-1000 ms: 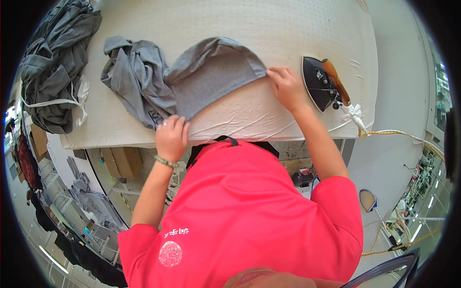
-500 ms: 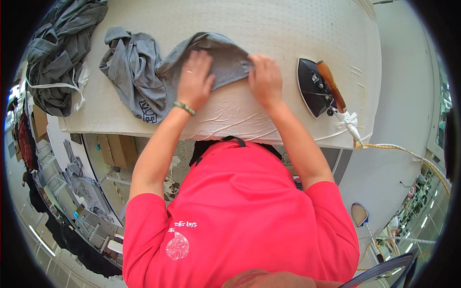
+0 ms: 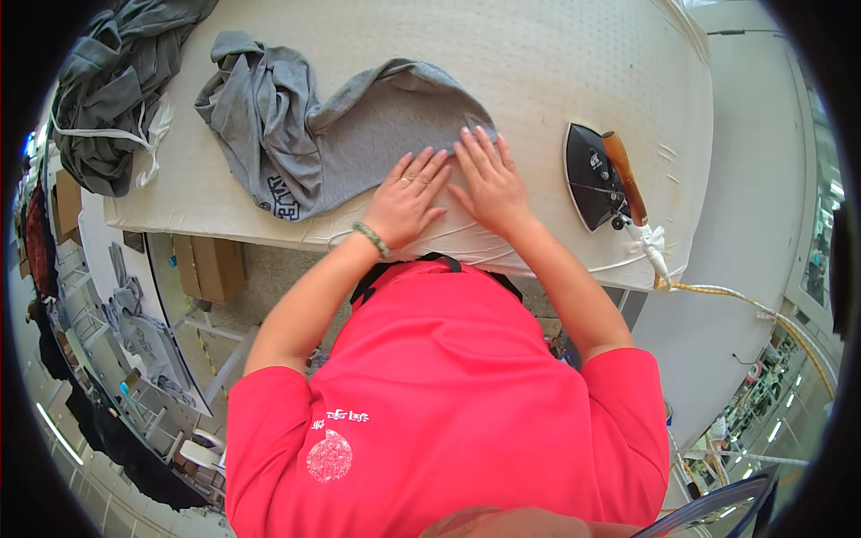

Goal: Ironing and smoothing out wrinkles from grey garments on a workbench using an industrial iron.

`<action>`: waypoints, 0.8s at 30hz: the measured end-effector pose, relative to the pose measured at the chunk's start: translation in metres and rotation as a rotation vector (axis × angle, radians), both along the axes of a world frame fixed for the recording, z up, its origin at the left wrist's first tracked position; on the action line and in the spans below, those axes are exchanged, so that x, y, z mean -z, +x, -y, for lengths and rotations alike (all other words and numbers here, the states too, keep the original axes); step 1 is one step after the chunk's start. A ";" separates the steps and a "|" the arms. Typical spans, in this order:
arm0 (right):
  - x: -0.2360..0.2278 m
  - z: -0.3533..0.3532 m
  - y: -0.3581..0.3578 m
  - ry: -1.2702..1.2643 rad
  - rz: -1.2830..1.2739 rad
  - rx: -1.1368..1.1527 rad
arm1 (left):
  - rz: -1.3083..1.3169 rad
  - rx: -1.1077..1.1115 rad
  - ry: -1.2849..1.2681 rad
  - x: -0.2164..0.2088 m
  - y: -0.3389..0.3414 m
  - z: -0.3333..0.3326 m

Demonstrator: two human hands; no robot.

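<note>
A grey garment [image 3: 372, 134] with dark printed lettering lies across the padded table, bunched on its left and spread smooth on its right. My left hand [image 3: 409, 199] rests flat on the lower edge of the smooth part, fingers stretched out, a beaded bracelet at the wrist. Close beside it, my right hand [image 3: 487, 182] lies flat with spread fingers, its fingertips at the garment's right end. To the right stands an iron [image 3: 599, 177] with a dark body and wooden handle, apart from both hands.
A heap of darker grey garments [image 3: 117, 99] with white cords lies at the table's far left. The pale padded table [image 3: 538, 54] ends just before my body. From the iron a wrapped hose [image 3: 717, 291] runs off right. A cardboard box [image 3: 208, 269] sits below the table.
My left hand has slid right and nearer to me, off the garment's middle. My right hand has let go of the garment's end and flattened. The garment's right part now lies more spread out.
</note>
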State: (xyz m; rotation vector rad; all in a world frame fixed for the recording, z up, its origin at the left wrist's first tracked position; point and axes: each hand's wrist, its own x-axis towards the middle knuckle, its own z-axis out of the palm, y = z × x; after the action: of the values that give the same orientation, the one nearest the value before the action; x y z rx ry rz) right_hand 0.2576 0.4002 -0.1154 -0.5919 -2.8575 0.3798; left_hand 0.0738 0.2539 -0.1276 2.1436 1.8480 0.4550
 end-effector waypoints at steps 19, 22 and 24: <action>0.000 0.007 -0.034 -0.016 -0.216 -0.181 | -0.041 -0.312 0.199 -0.005 0.008 0.014; 0.001 0.000 -0.024 0.009 -0.115 0.030 | -0.129 -0.432 0.160 -0.001 0.001 0.041; 0.001 0.012 -0.027 -0.006 -0.095 -0.058 | -0.169 -0.489 0.136 -0.005 0.003 0.044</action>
State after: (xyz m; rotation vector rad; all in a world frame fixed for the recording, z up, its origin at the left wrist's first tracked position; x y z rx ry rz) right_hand 0.2304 0.3879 -0.1164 -0.4795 -2.7878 0.4139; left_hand 0.0770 0.2101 -0.1231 1.8402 2.5140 0.5234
